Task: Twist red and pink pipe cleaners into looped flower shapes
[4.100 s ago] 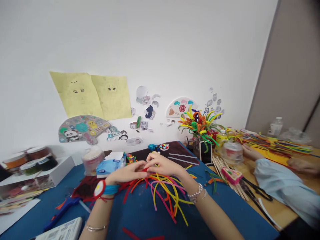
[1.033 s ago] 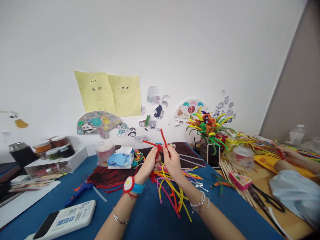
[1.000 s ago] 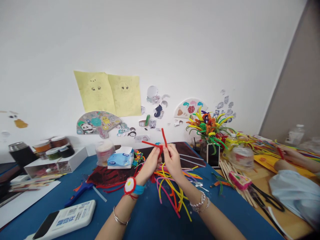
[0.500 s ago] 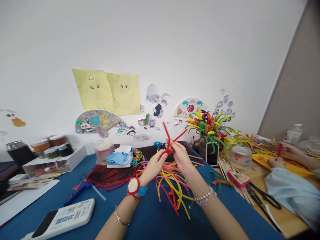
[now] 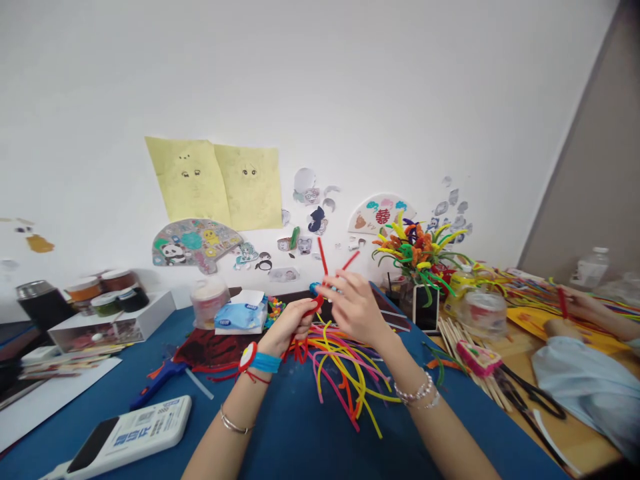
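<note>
Red pipe cleaner, blue tabletop, panda-patterned fan

Blue tabletop, pipe cleaners, tissue pack

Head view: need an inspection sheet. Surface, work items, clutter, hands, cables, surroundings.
Surface: blue table covering; wooden tabletop at right.
Work items: red fuzzy stems, two ends pointing up; loose coloured stems below the hands.
Clutter: blue glue gun, tissue pack, white item with blue print.
Hands: left hand pinches the red stems; right hand is beside it, fingers extended, contact unclear.
Cables: nothing seen.
Surroundings: yellow drawings on the wall; co-worker's sleeve at right.
</note>
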